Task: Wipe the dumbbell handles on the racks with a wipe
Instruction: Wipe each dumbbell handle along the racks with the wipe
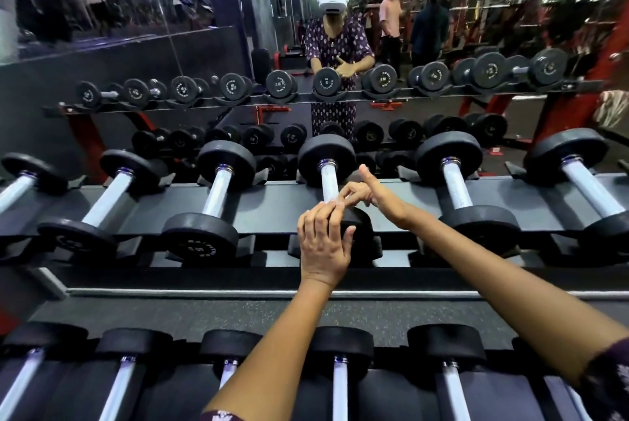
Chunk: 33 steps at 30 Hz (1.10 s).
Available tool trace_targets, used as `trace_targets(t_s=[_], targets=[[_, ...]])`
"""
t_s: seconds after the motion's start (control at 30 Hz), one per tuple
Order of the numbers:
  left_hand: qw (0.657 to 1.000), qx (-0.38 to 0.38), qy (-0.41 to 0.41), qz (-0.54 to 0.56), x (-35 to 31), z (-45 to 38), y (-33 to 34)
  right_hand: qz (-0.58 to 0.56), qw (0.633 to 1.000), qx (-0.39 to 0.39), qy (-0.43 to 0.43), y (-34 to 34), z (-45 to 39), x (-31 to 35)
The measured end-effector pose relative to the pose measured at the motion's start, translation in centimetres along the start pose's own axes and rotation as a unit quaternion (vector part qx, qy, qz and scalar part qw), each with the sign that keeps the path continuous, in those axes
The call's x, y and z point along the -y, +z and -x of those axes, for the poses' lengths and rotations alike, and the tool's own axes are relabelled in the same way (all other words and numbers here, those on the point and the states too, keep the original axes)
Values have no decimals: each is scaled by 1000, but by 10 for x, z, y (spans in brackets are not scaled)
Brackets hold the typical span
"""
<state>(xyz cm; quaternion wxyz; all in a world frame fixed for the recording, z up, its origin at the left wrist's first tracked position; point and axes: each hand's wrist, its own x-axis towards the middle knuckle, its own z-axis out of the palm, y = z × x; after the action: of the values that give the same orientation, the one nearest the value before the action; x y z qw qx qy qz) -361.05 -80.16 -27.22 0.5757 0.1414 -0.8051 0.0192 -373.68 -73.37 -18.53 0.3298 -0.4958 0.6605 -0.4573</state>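
That dumbbell [332, 196] on the upper rack [272, 209] looks heavy and stiff, so leave it sitting: left hand [323, 243] curls over the handle's near end, right hand [369, 194] pinches beside it, wipe not clearly visible.

Dumbbells [218, 196] side by side on upper rack tier [272, 213]; lower tier [190, 315] nearer; mirror [442, 29] behind.

Dumbbell handles [329, 182] showing as pale knurled metal with shiny collars, end weights [326, 158] looking matt black rubber (faint moulded lettering), rack shelf [272, 203] appearing smooth dark painted metal, mirror [442, 29] gleaming glossy behind.
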Motion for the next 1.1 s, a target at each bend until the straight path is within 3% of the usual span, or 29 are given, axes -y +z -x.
trace_targets(t_s=[0.17, 0.33, 0.43, 0.5, 0.57, 0.63, 0.77, 0.93, 1.1], targets=[[1000, -3, -7, -4, 2, 2, -1, -1, 999, 42, 1, 13, -7, 2], [1000, 0, -2, -2, 1, 1, -1, 60, 997, -52, 22, 0, 4, -13], [1000, 2, -3, -10, 2, 3, 1, 12, 995, -77, 64, 7, -7, -20], [1000, 5, -5, -15, 3, 4, 1, -37, 985, -93, 141, 6, -15, -20], [1000, 6, -1, -17, 3, 5, 1, -66, 977, -68, 190, 2, -14, -20], [1000, 5, -1, -18, 3, 5, 2, -74, 976, -51, 199, -1, -17, -22], [1000, 4, 0, -26, 2, 4, 3, -172, 958, -121, 197, 1, -37, -24], [1000, -6, 1, -26, 1, 6, 3, -123, 956, -43, 264, 0, -42, -31], [999, -4, 4, -34, 0, 2, 5, -239, 936, -63, 251, -8, -54, -18]])
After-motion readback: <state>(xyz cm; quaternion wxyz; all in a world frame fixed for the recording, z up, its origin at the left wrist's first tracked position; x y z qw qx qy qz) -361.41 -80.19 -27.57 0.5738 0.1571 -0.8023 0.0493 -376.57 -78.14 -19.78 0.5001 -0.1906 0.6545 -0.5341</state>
